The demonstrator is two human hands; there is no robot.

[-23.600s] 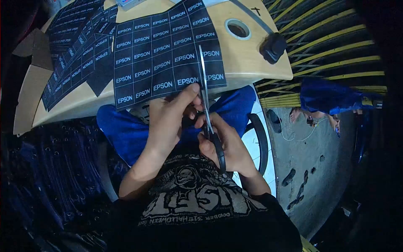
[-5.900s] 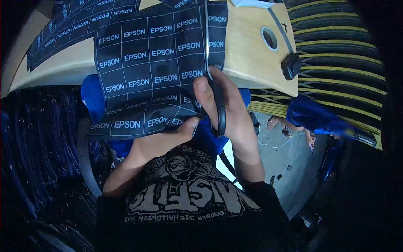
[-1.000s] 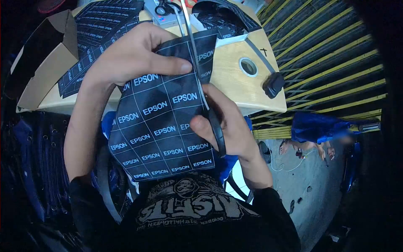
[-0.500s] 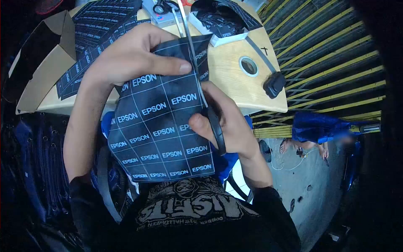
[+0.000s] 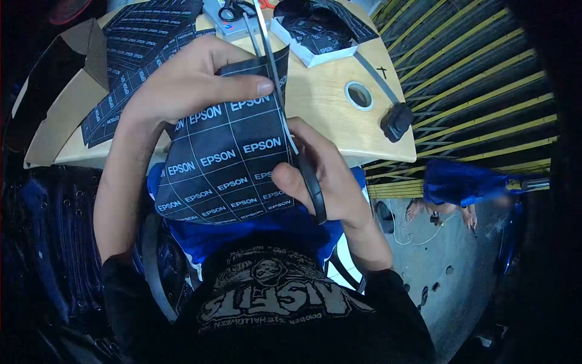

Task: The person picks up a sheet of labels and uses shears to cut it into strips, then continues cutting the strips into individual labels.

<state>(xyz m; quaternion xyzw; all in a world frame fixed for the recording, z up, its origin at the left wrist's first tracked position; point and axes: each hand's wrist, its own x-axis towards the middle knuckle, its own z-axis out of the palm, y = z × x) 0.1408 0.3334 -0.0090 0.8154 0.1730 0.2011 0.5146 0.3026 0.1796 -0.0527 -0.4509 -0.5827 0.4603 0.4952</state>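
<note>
My left hand (image 5: 182,85) is closed on a black sheet (image 5: 218,159) printed with white EPSON labels and grid lines, its thumb lying flat on top near the upper right edge. Large scissors with black handles (image 5: 313,191) are gripped in my right hand (image 5: 333,182). Their long metal blades point up and away along the sheet's right side, slightly apart at the tips, with a narrow strip of the sheet at the blade. The sheet's lower part bends over my lap. My left fingers are hidden beneath the sheet.
On the wooden table (image 5: 321,91) are a tape roll (image 5: 359,96), a black tape measure (image 5: 397,121), a white tray (image 5: 321,57) of black pieces, other scissors (image 5: 233,12) and printed sheets (image 5: 148,30). A cardboard box (image 5: 76,109) stands left. A yellow slatted gate (image 5: 473,91) and another person's hand (image 5: 470,217) are right.
The sheet's lower edge has folded up and away from my shirt, and the sheet has shifted slightly left. Both hands stay nearly in place, still holding sheet and scissors.
</note>
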